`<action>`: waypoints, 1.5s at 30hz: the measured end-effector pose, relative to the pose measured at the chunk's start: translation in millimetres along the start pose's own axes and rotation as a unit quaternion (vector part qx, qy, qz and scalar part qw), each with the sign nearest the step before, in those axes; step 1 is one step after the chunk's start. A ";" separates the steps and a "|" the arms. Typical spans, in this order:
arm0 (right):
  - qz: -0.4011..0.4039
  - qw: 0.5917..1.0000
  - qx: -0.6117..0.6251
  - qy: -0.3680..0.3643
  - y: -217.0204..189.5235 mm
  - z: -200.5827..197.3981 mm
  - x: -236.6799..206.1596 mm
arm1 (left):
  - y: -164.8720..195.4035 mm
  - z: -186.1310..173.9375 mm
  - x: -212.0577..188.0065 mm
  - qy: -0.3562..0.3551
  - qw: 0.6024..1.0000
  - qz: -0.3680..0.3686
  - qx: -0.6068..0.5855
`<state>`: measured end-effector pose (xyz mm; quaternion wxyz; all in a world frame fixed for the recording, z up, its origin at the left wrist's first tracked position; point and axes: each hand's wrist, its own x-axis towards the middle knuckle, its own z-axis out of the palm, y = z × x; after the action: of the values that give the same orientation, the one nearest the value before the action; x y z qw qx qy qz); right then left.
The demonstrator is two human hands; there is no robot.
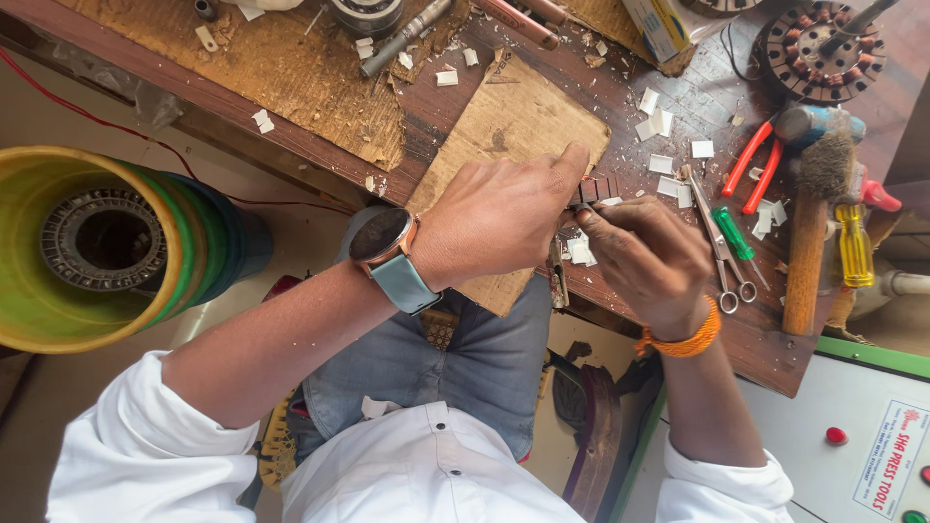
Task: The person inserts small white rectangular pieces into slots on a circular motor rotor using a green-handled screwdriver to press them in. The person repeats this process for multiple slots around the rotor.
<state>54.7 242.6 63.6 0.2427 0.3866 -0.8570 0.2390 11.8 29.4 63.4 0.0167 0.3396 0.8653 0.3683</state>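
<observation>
Worn dark-brown wooden workbench (678,102) fills the top and right, surface scratched, littered with small white paper scraps (668,163). Torn tan cardboard sheet (509,126) lies flat on it, a rough brown fibreboard panel (281,58) beside it at upper left. Pale beige floor (291,242) below the bench edge. Light-grey machine cabinet with green trim (843,436) sits lower right. Even, soft daylight, no hard shadows.

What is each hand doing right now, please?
Left hand: closed, fingertips pinching the small dark ribbed metal block at the bench edge.
Right hand: closed, gripping the same block from below.
</observation>
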 end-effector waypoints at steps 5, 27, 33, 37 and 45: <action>0.033 0.996 -0.060 0.048 -25.2 13.5 3.6 | -5.4 -6.1 -2.3 -0.027 1.000 -0.003 -0.004; 0.086 0.985 -0.135 0.070 -55.7 27.2 12.6 | -21.4 -12.3 2.4 -0.091 0.996 -0.012 0.022; 0.081 0.986 -0.139 0.045 -49.3 23.0 14.6 | -26.4 -14.1 9.0 -0.103 0.994 0.015 0.015; 0.061 0.982 -0.172 0.049 -47.0 24.0 12.1 | -32.3 -18.6 11.6 -0.137 0.990 0.026 0.025; 0.129 0.978 -0.104 0.130 -46.4 32.7 11.1 | -37.5 -24.6 -1.3 -0.133 0.987 0.088 0.001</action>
<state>76.8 189.8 55.5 0.3584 0.2114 -0.8808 0.2260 -15.7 -5.5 56.7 0.0982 0.4605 0.8226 0.3188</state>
